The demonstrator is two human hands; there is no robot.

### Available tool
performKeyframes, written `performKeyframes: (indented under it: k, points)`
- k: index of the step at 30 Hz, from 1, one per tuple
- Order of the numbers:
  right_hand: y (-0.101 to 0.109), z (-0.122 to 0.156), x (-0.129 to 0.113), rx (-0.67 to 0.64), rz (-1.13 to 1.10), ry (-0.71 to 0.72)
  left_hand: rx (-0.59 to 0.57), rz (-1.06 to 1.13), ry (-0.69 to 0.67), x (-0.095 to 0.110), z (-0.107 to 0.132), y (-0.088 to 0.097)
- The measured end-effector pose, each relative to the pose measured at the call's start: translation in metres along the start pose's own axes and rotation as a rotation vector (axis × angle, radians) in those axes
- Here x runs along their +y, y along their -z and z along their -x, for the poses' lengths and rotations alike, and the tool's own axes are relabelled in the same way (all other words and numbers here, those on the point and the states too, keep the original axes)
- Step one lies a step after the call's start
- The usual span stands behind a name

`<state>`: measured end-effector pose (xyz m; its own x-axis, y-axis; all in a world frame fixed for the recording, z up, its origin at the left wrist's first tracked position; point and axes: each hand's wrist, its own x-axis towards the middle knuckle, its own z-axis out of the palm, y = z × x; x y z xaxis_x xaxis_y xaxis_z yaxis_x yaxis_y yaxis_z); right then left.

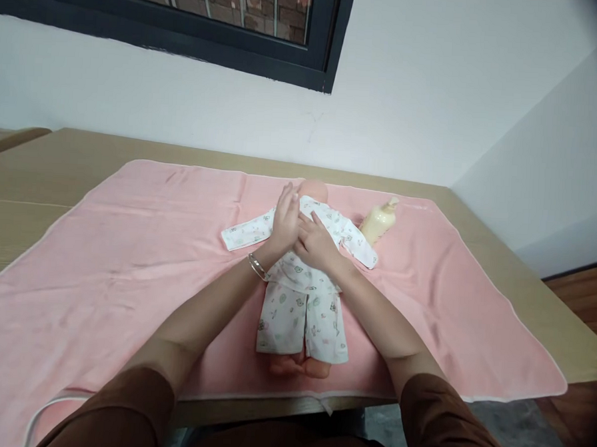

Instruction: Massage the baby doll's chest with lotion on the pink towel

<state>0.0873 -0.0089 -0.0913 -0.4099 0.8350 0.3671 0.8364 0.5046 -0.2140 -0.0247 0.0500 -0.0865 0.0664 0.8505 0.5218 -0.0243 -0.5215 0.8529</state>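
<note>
A baby doll (314, 191) lies stretched out on a pink blanket (177, 244), head away from me and bare feet toward me. It wears a white printed top (296, 269) and matching trousers (282, 319). Over its chest, my left hand (284, 221) is held up with the fingers straight. The fingers of my right hand (318, 243) lie extended against the left palm. No object shows between the two hands, which cover part of the top. Beside the doll's right-hand sleeve (360, 245) is a cream pump bottle (379, 221), tilted.
The blanket covers much of a wooden table (102, 145), which stands against a white wall (395, 88). A dark-framed window (332, 45) is above. At the lower left a white cord (43, 407) curves over the blanket.
</note>
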Motion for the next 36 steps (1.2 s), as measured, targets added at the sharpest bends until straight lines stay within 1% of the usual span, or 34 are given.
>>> performKeyframes:
  k: [2, 4, 6, 8, 10, 12, 13, 15, 17, 18, 19, 21, 23, 25, 26, 28, 30, 31, 32, 33, 34, 36]
  points:
    - [-0.005, 0.0, 0.011, -0.021, 0.01, 0.027, -0.035, -0.112, 0.025, -0.032, 0.007, -0.01]
    - [-0.005, 0.001, 0.018, -0.028, -0.014, 0.059, -0.048, -0.129, 0.006, -0.05, 0.014, -0.016]
    - [-0.002, 0.001, 0.027, -0.033, -0.071, 0.08, -0.056, -0.148, -0.037, -0.056, 0.019, -0.017]
    - [0.001, 0.002, 0.039, -0.003, -0.127, 0.039, -0.067, -0.19, -0.072, -0.054, 0.021, -0.015]
    - [0.003, 0.002, 0.05, 0.046, -0.139, -0.083, -0.083, -0.224, -0.082, -0.05, 0.022, -0.014]
    - [0.002, 0.002, 0.053, 0.074, -0.102, -0.258, -0.087, -0.234, -0.076, -0.046, 0.023, -0.013]
    - [0.0, 0.002, 0.051, 0.081, -0.07, -0.352, -0.086, -0.234, -0.072, -0.046, 0.023, -0.013]
    - [-0.004, 0.002, 0.036, 0.09, 0.01, -0.53, -0.081, -0.227, -0.064, -0.047, 0.023, -0.014]
    - [-0.009, 0.002, 0.014, 0.089, 0.097, -0.642, -0.069, -0.214, -0.041, -0.049, 0.021, -0.013]
    - [-0.011, 0.002, 0.004, 0.078, 0.138, -0.651, -0.059, -0.201, -0.019, -0.05, 0.019, -0.013]
    - [-0.012, 0.002, -0.003, 0.07, 0.172, -0.618, -0.043, -0.183, 0.01, -0.05, 0.018, -0.013]
    - [-0.011, 0.002, -0.006, 0.042, 0.191, -0.499, -0.012, -0.147, 0.069, -0.05, 0.016, -0.012]
    - [-0.006, 0.002, 0.005, -0.008, 0.143, -0.356, 0.0, -0.132, 0.086, -0.048, 0.015, -0.01]
    - [0.0, 0.001, 0.023, -0.055, 0.059, -0.256, -0.009, -0.156, 0.057, -0.046, 0.016, -0.01]
    - [0.002, 0.001, 0.03, -0.053, 0.027, -0.25, -0.017, -0.175, 0.036, -0.045, 0.017, -0.01]
    - [0.001, 0.001, 0.036, -0.004, 0.014, -0.338, -0.025, -0.209, 0.005, -0.044, 0.019, -0.01]
    - [-0.005, 0.001, 0.028, 0.055, 0.069, -0.485, -0.011, -0.215, 0.011, -0.043, 0.02, -0.01]
    - [-0.008, 0.001, 0.021, 0.071, 0.11, -0.54, 0.006, -0.205, 0.028, -0.043, 0.02, -0.011]
    - [-0.011, 0.001, 0.012, 0.072, 0.151, -0.563, 0.029, -0.189, 0.052, -0.043, 0.019, -0.011]
    - [-0.014, 0.001, 0.004, 0.066, 0.186, -0.55, 0.052, -0.169, 0.079, -0.044, 0.018, -0.011]
    - [-0.015, 0.002, -0.002, 0.052, 0.209, -0.499, 0.073, -0.146, 0.107, -0.044, 0.017, -0.011]
    - [-0.015, 0.002, -0.009, 0.013, 0.218, -0.336, 0.101, -0.099, 0.162, -0.043, 0.013, -0.01]
